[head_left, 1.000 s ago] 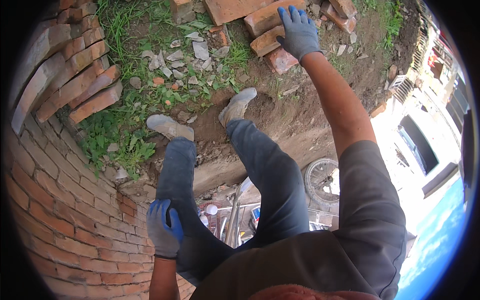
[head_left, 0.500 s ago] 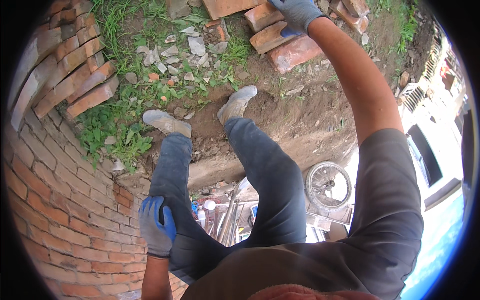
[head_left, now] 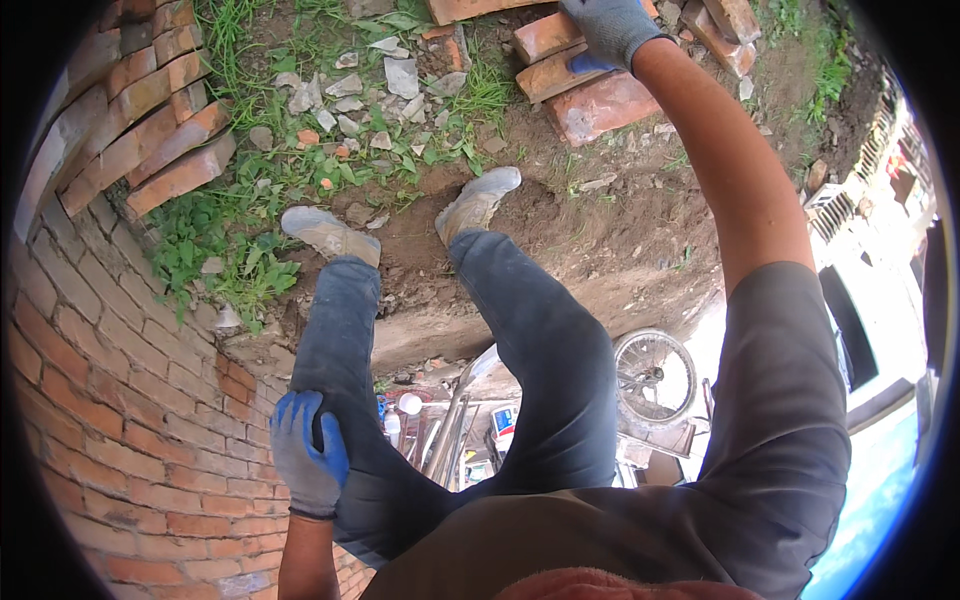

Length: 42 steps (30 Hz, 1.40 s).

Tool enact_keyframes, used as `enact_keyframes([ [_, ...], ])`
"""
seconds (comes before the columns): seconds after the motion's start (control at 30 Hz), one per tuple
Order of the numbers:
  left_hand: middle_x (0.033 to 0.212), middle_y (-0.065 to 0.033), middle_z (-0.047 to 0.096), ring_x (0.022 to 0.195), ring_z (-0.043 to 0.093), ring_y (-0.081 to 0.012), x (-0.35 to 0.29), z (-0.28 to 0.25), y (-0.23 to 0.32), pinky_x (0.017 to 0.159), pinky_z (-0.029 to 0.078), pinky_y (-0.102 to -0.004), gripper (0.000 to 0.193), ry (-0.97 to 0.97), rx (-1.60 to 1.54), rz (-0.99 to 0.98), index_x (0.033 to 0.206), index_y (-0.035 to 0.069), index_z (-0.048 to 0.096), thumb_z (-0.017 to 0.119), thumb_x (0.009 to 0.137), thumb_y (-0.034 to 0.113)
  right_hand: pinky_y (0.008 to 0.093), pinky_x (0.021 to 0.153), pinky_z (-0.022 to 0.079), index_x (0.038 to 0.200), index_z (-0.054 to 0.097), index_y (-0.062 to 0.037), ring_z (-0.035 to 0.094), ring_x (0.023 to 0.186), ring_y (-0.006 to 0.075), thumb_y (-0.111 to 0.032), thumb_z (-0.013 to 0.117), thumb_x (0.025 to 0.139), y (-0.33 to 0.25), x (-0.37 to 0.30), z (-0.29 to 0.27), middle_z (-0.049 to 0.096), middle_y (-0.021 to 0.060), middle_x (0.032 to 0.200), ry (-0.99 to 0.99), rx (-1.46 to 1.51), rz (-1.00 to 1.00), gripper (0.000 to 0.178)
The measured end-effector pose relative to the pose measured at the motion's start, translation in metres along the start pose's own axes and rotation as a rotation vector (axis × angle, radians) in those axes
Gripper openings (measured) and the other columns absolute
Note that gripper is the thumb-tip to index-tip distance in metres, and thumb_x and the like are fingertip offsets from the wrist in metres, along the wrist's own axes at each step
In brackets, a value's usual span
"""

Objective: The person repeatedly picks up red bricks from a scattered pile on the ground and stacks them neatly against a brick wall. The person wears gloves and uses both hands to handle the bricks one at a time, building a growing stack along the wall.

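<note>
My left hand (head_left: 308,458), in a grey glove with blue fingers, rests on my left leg (head_left: 335,385) near the knee, its thumb spread and nothing held. At the top of the view my right arm stretches out, and my right hand (head_left: 612,35), gloved alike, lies over a brick (head_left: 550,76) on a small pile. The thumb presses against this brick, while the other fingers are partly hidden at the picture's edge. Beside it are another brick (head_left: 546,38) and, on the near side, a wider reddish brick (head_left: 600,108).
Stacked bricks (head_left: 180,172) stand at the left above a brick wall (head_left: 150,420). Broken stone pieces (head_left: 402,78) lie among grass ahead of my boots (head_left: 478,203). More bricks (head_left: 722,35) lie far right. Below the dirt edge are a spoked wheel (head_left: 655,375) and metal pipes (head_left: 448,440).
The view has shifted slightly, so the bricks appear a little further right. My right hand stays at the same brick, and my left hand remains on my leg.
</note>
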<state>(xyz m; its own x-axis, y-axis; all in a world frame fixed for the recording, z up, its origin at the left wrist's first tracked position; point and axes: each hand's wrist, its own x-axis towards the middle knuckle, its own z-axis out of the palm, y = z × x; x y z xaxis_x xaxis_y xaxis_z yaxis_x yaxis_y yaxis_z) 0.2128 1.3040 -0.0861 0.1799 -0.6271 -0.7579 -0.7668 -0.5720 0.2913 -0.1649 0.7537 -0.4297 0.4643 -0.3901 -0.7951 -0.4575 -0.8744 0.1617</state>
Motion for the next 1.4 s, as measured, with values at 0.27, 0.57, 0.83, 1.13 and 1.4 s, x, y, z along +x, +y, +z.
enact_keyframes([
  [0.27, 0.143, -0.0230, 0.081, 0.144, 0.070, -0.0510, 0.003, 0.001, 0.000, 0.126, 0.054, -0.0606, 0.030, -0.031, 0.030, 0.003, 0.138, 0.001, 0.081, 0.076, 0.111, 0.014, 0.0585, 0.133, 0.047, 0.194, 0.031, -0.0219, 0.059, 0.162, 0.0407, -0.053, 0.110, 0.080, -0.007, -0.067, 0.091, 0.061, 0.0151, 0.173, 0.269, -0.051, -0.068, 0.143],
  [0.57, 0.143, -0.0216, 0.081, 0.143, 0.070, -0.0501, 0.020, -0.010, 0.012, 0.125, 0.054, -0.0598, 0.033, -0.034, 0.073, 0.037, 0.140, 0.001, 0.080, 0.078, 0.110, 0.015, 0.0603, 0.139, 0.043, 0.196, 0.026, -0.0208, 0.052, 0.170, 0.0443, -0.045, 0.109, 0.082, 0.004, -0.061, 0.136, 0.053, 0.0181, 0.185, 0.394, -0.069, -0.046, 0.143],
  [0.83, 0.137, -0.0193, 0.081, 0.139, 0.071, -0.0478, 0.025, -0.022, 0.002, 0.122, 0.055, -0.0593, 0.036, -0.007, 0.037, -0.008, 0.138, 0.004, 0.081, 0.084, 0.104, 0.017, 0.0580, 0.148, 0.036, 0.196, 0.026, -0.0151, 0.046, 0.175, 0.0429, -0.020, 0.103, 0.078, 0.021, -0.039, 0.131, 0.048, 0.0182, 0.188, 0.388, 0.014, -0.194, 0.141],
  [1.13, 0.141, -0.0173, 0.082, 0.140, 0.072, -0.0452, 0.012, -0.029, -0.015, 0.125, 0.055, -0.0583, 0.038, 0.032, -0.002, -0.007, 0.138, 0.005, 0.082, 0.085, 0.105, 0.022, 0.0566, 0.138, 0.044, 0.194, 0.028, -0.0110, 0.059, 0.156, 0.0430, -0.018, 0.094, 0.087, 0.006, -0.034, 0.099, 0.061, 0.0212, 0.165, 0.261, -0.005, -0.147, 0.127],
  [1.4, 0.141, -0.0149, 0.083, 0.143, 0.072, -0.0413, -0.016, -0.018, -0.034, 0.125, 0.055, -0.0564, 0.036, 0.054, -0.077, -0.022, 0.137, 0.004, 0.084, 0.084, 0.107, 0.024, 0.0567, 0.125, 0.058, 0.190, 0.031, -0.0047, 0.071, 0.147, 0.0470, -0.044, 0.102, 0.086, -0.068, -0.054, 0.002, 0.067, 0.0257, 0.161, -0.059, 0.078, 0.094, 0.132],
])
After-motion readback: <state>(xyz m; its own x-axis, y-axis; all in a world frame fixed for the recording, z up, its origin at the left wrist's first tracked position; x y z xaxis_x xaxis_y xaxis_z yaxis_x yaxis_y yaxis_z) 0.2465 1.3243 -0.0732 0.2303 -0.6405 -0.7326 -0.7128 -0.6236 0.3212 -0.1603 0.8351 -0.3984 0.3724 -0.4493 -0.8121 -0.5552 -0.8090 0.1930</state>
